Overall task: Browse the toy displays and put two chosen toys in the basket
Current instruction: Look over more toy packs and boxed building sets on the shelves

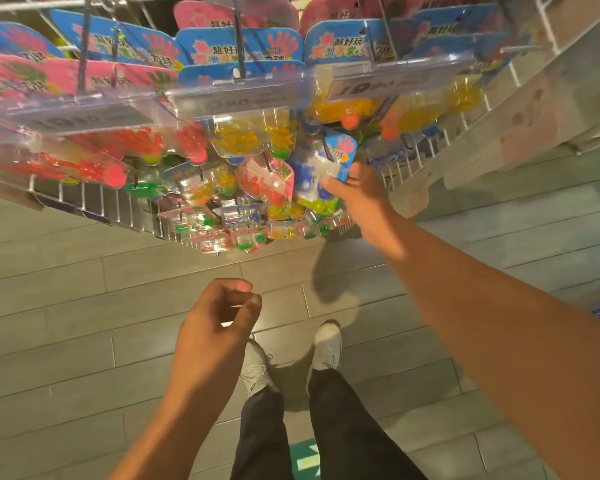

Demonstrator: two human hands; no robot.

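Grey wood-plank floor point(84, 306) below, white sneakers point(326, 344) near centre. White wire display rack point(94, 206) spans far side, hung with blister-packed toys. Right hand point(364, 192) reaches far right of centre, thumb and fingers clamped on blue-carded sticky-hand toy pack point(321, 168) on its hook. Left hand point(219, 323) near centre, fingers loosely curled, holding nothing.

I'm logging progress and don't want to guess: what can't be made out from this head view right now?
- Basket: nowhere in the head view, so its contents are unknown.
- Price tags on the clear rail: digits blurred.
- Right hand on the blue-card toy pack: fingers hidden behind the pack, so how firm the grip is stays unclear.
- Left hand: loosely curled, apparently empty; palm faces away.
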